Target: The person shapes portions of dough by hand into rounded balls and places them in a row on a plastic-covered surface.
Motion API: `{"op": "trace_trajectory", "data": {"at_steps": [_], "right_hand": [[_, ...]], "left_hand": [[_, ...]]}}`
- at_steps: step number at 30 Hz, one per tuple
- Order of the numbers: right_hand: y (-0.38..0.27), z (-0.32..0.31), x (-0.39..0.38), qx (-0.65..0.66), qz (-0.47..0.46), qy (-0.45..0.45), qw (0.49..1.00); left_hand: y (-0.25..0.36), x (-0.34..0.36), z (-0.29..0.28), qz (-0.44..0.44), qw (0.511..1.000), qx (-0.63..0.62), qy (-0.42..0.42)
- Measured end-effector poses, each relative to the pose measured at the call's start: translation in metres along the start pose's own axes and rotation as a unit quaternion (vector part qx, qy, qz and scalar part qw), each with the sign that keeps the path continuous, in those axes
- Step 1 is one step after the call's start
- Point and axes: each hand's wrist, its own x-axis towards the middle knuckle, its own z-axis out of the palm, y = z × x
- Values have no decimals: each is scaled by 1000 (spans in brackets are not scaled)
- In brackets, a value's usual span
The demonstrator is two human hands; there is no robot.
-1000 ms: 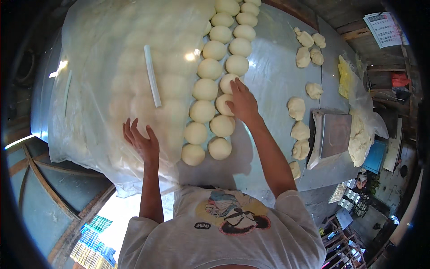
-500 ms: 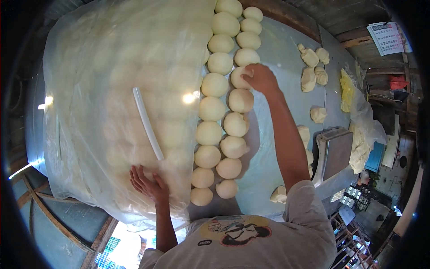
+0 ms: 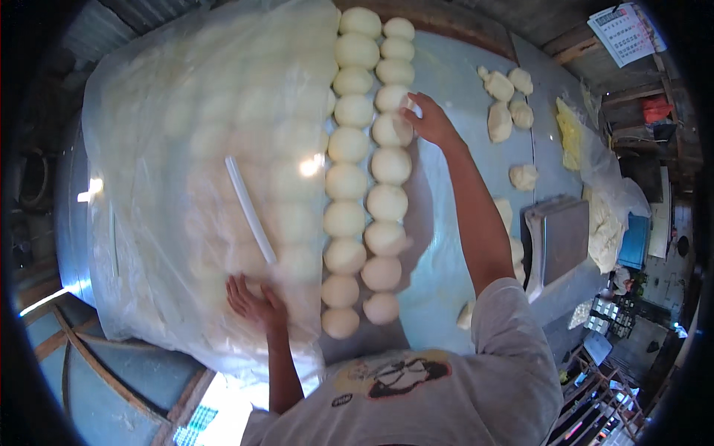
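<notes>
From my head view, my right hand (image 3: 433,125) is at the right-hand row of dough balls (image 3: 390,166), thumb and fingers parted at the edges of two neighbouring balls. My left hand (image 3: 256,302) is spread over the clear plastic sheet (image 3: 156,223), just below a white strip (image 3: 250,209); I can't tell how firmly it presses. Both uncovered rows run along the worktop (image 3: 450,70) beside the sheet, with rougher dough pieces (image 3: 500,123) and a scale (image 3: 561,241) farther right.

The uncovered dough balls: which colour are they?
The dough balls are pale cream, best seen in the head view.
</notes>
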Motion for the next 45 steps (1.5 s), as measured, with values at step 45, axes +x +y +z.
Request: {"op": "trace_trajectory", "data": {"at_steps": [45], "right_hand": [[-100,-110,-541,-17,-30,278,960]], "left_hand": [[245,-293,-111,-242,668,-675,-200]]}}
